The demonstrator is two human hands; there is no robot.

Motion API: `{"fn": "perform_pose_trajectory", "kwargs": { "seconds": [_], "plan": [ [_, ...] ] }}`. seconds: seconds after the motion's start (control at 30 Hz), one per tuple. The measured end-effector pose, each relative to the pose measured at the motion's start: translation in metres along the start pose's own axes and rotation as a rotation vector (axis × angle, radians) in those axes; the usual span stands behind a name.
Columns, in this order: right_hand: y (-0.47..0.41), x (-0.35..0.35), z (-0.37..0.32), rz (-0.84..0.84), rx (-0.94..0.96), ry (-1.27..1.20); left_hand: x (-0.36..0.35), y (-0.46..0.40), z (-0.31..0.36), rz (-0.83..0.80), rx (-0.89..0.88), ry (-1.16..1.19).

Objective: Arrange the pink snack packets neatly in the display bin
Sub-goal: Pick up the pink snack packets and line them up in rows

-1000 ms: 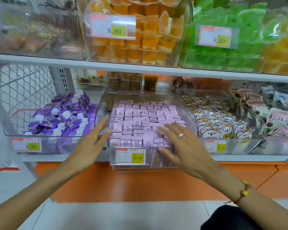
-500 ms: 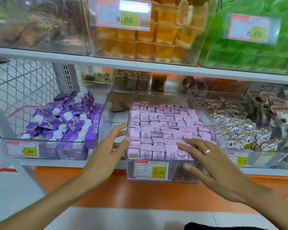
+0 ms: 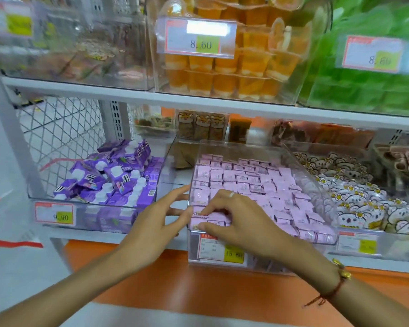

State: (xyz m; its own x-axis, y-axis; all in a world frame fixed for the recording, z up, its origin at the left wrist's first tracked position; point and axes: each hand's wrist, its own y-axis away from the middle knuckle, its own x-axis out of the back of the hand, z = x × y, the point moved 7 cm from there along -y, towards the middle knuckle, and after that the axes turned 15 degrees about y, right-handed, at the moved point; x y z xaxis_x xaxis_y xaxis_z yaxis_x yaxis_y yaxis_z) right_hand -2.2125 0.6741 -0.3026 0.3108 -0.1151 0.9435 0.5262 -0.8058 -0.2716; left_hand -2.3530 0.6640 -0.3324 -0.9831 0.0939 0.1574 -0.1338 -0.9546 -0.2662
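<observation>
At bin's (image 3: pixel 300 161) front-left corner, right grip (image 3: pixel 236 220) pinches pink packets (image 3: pixel 246 182); left grip (image 3: pixel 156 218) open outside.

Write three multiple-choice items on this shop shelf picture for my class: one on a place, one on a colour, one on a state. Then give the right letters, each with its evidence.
1. Where does the clear plastic display bin of small pink snack packets stand?
A. right of the purple cartons
B. on the upper shelf
C. on the floor

2. What colour are the jelly cups above it?
A. blue
B. orange
C. white

3. What is the right hand doing?
A. hanging idle
B. holding a price tag
C. fingers curled on front-row packets

Answers: 1 A, the cartons lie in the left neighbouring bin; 2 B, they show orange through the clear box; 3 C, fingertips meet the front row while the left hand touches the bin's side.
</observation>
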Motion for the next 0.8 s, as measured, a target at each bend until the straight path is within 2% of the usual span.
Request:
{"fn": "perform_pose_trajectory", "kwargs": {
  "seconds": [0.13,0.27,0.3,0.47,0.57,0.63,0.7,0.8],
  "plan": [
    [-0.005,0.001,0.003,0.038,-0.137,-0.197,0.007,-0.003,-0.003,0.070,0.048,0.081],
    [-0.002,0.012,-0.011,0.187,-0.061,0.047,0.006,-0.002,0.002,0.078,0.064,0.094],
    [0.000,0.015,-0.013,0.229,-0.058,0.040,0.005,-0.001,0.004,0.068,0.055,0.079],
    [0.004,0.048,-0.010,0.496,-0.132,-0.366,0.005,0.004,0.017,0.084,0.012,-0.031],
    [0.014,0.062,0.007,0.651,-0.271,-0.640,0.007,0.003,0.034,0.126,-0.119,-0.064],
    [0.019,0.055,0.022,0.623,-0.401,-0.890,0.000,0.005,0.046,0.084,-0.215,-0.099],
    [0.020,0.043,0.028,0.516,-0.493,-1.091,-0.009,0.008,0.056,0.054,-0.316,-0.165],
    [0.017,0.028,0.030,0.345,-0.548,-1.324,-0.007,0.008,0.067,0.109,-0.400,-0.133]
  ]
}}
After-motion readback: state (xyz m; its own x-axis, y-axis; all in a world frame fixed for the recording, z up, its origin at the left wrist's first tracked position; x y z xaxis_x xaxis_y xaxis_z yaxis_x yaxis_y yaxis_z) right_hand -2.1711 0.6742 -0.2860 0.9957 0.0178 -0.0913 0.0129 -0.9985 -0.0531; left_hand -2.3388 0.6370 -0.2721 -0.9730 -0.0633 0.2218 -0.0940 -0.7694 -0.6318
